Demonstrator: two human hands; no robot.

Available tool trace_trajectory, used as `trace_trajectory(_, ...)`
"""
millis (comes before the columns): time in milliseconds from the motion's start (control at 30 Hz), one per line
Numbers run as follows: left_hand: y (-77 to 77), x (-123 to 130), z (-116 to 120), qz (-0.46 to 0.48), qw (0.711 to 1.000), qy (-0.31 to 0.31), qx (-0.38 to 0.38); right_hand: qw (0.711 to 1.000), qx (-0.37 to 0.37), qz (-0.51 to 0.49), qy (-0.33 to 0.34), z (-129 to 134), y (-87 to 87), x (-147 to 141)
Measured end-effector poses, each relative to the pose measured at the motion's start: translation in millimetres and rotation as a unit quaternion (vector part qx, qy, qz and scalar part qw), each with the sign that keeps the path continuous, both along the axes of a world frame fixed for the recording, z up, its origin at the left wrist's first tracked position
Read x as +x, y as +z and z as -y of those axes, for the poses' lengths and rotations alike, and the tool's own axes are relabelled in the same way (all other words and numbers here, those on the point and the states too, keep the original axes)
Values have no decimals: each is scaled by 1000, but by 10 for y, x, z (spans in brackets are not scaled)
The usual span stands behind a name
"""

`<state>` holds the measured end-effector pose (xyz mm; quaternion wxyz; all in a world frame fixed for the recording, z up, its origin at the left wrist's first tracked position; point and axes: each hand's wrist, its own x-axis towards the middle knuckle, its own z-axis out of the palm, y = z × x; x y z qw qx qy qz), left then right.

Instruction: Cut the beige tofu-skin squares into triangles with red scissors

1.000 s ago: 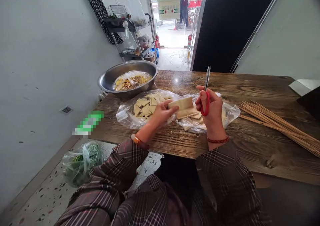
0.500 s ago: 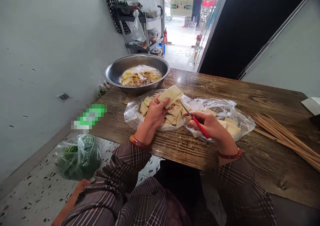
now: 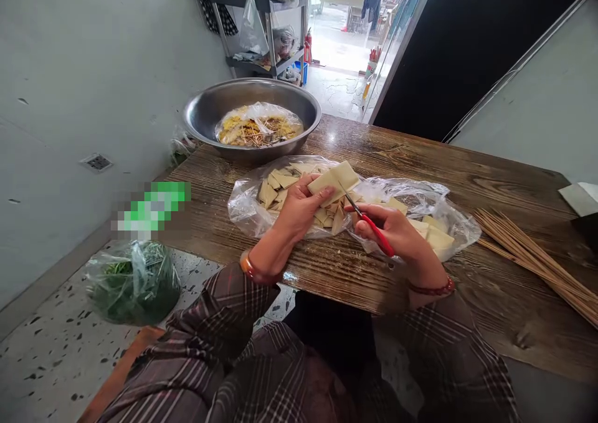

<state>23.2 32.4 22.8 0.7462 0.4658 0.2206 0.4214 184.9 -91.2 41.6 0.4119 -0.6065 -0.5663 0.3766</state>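
My left hand is closed on a pale tofu sheet, pinched between thumb and fingers above a plastic bag. My right hand grips red-handled scissors, whose blades meet the near edge of the sheet. Under my left hand, cut triangular tofu pieces lie spread on the clear plastic bag. To the right, a second clear bag holds larger uncut tofu sheets, next to my right hand.
A wide steel basin with bagged skewered food stands at the table's far left corner. Thin wooden skewers lie at right on the wooden table. On the floor at left sits a bag of greens; a shelf cart stands behind.
The tofu sheet in my left hand has moved right onto the scissor blades, which now overlap its edge. The view has tilted down slightly.
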Motion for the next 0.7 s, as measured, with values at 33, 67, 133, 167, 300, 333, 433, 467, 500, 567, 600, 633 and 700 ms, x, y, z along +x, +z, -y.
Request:
trace_trajectory(33,-3,0,4,-4,1000,-1,3,1000,-1,-6,3,1,-4,0)
trace_trajectory(67,-5,-1,8,-7,1000,-1,5,1000,-2,-9,5,1,-8,2)
trace_trajectory(133,-7,-2,17,-11,1000,-2,9,1000,-1,-8,5,2,-11,5)
trace_trajectory(167,-8,-3,22,-13,1000,-2,10,1000,0,-6,5,2,-11,6)
trace_trajectory(300,-14,0,35,-23,1000,-11,8,1000,3,-13,6,-2,-5,-6)
trace_trajectory(333,-15,1,36,-25,1000,-12,7,1000,5,-17,4,-4,-4,-13)
trace_trajectory(433,-19,2,34,-28,1000,-12,0,1000,9,-25,-4,-10,-2,-30)
trace_trajectory(467,-22,2,32,-26,1000,-13,-3,1000,9,-27,-7,-11,-1,-34)
trace_trajectory(500,-25,1,30,-24,1000,-14,-6,999,8,-30,-10,-13,1,-37)
trace_trajectory(567,-31,-1,24,-20,1000,-15,-11,999,3,-33,-14,-15,6,-39)
trace_trajectory(600,-34,-3,22,-16,1000,-15,-13,999,0,-33,-15,-17,9,-40)
trace_trajectory(633,-37,-4,19,-13,1000,-14,-14,999,-1,-32,-16,-18,12,-40)
trace_trajectory(700,-41,-7,16,-9,1000,-13,-15,999,-2,-32,-20,-21,16,-44)
